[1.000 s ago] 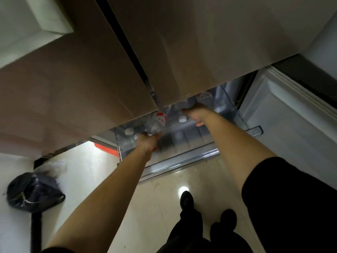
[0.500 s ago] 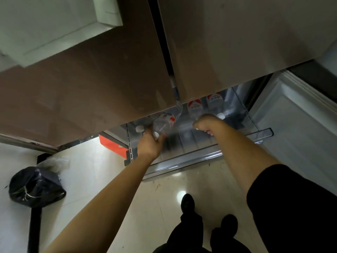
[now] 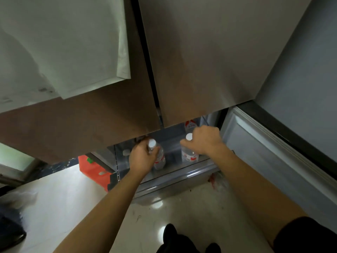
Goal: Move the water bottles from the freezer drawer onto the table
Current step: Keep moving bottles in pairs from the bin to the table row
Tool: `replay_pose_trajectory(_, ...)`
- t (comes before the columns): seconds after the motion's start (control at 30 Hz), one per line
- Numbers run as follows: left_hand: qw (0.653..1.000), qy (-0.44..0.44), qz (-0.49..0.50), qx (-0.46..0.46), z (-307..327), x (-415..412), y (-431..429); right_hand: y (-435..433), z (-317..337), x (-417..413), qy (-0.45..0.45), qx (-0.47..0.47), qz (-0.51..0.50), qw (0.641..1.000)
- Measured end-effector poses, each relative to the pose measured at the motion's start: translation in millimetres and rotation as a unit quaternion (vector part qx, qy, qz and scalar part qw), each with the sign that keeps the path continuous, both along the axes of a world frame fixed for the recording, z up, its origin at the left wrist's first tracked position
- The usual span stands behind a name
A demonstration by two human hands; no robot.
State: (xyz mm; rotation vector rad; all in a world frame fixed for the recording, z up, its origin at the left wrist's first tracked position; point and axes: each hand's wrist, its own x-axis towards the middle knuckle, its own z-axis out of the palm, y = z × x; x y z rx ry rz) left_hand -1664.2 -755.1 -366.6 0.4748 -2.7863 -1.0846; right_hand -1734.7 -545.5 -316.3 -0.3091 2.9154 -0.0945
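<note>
Two bottles are in hand over the freezer drawer (image 3: 182,177). Your left grip (image 3: 143,158) is curled round the upper part of the left bottle (image 3: 160,160), just under its white cap, over the drawer's left half. Your right grip (image 3: 205,141) is wrapped round the neck of the right bottle (image 3: 189,156), over the drawer's right half.

Both bottles stand roughly upright, with the long axis running from the cap down to a base inside the drawer. Each hangs straight below its own grip, so the way out is up along that axis. By the look of it, the bases are not yet above the drawer's front rim. Lift before you draw back toward yourself, or they may catch on it.

A third bottle (image 3: 190,124) stands at the back of the drawer, behind the right bottle and partly hidden under the fridge doors (image 3: 200,61). Your right grip is the nearer one for it. No tabletop shows, so you will have to turn away from the drawer to find it.
</note>
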Motion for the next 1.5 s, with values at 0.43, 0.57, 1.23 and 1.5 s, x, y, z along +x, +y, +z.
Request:
replay_pose_trajectory(0.43,0.995,-0.054,-0.040,0.078,-40,10,-10,-14,-60,38,-0.108,-0.256,-0.080,0.957)
replay_pose_trajectory(0.57,0.995,-0.026,-0.030,0.091,-41,17,-11,-16,-64,43,-0.100,-0.284,-0.126,0.945)
replay_pose_trajectory(1.23,0.911,0.241,0.324,0.085,83,220,44,-32,18,138,-0.019,-0.593,0.102,0.799)
replay_pose_trajectory(1.5,0.840,0.259,0.472,0.058,104,389,64,-78,40,271,-0.106,-0.585,0.272,0.757)
